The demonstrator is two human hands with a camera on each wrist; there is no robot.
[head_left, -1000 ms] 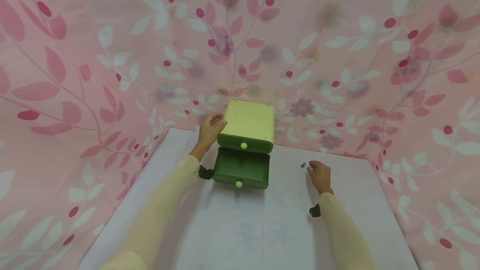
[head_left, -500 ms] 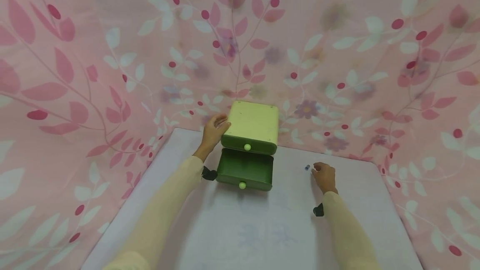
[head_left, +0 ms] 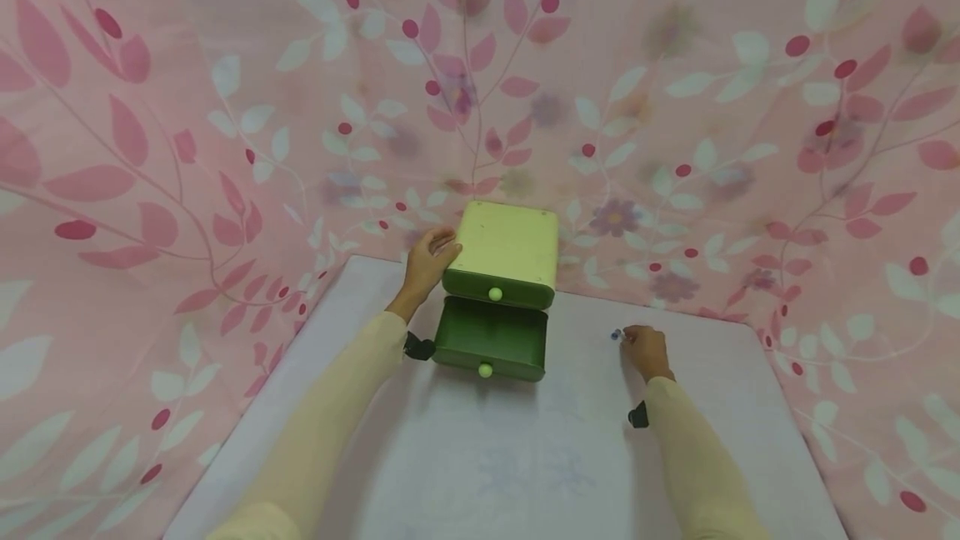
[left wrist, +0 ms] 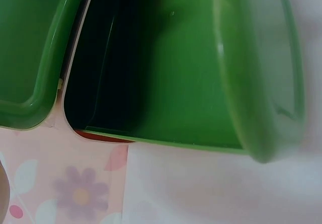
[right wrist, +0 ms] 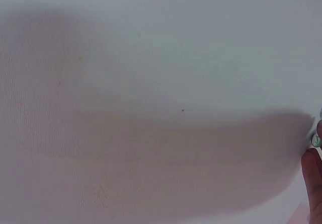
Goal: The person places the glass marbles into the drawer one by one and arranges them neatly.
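Note:
A small green chest of drawers (head_left: 508, 244) stands against the back cloth, its light-green top facing me. The lower drawer (head_left: 491, 336) is pulled out with nothing showing inside; its dark-green interior (left wrist: 186, 78) fills much of the left wrist view. My left hand (head_left: 427, 263) rests against the chest's left side, thumb at the top edge. On the table to the right, my right hand (head_left: 647, 350) pinches a small glassy marble (right wrist: 315, 140) between thumb and fingers. Another tiny bluish marble (head_left: 616, 335) shows right at the fingertips. The right wrist view catches only the fingertips (right wrist: 312, 171) at its edge.
The upper drawer, with a pale round knob (head_left: 495, 294), is shut. A white cloth covers the table (head_left: 525, 448). Pink floral fabric (head_left: 615, 132) rises behind and along both sides. Black wrist straps (head_left: 417, 347) sit near both sleeve cuffs.
My right thumb and fingers have closed together on a marble beside them. The left hand stays at the chest. The whole view shifted slightly between the first two frames.

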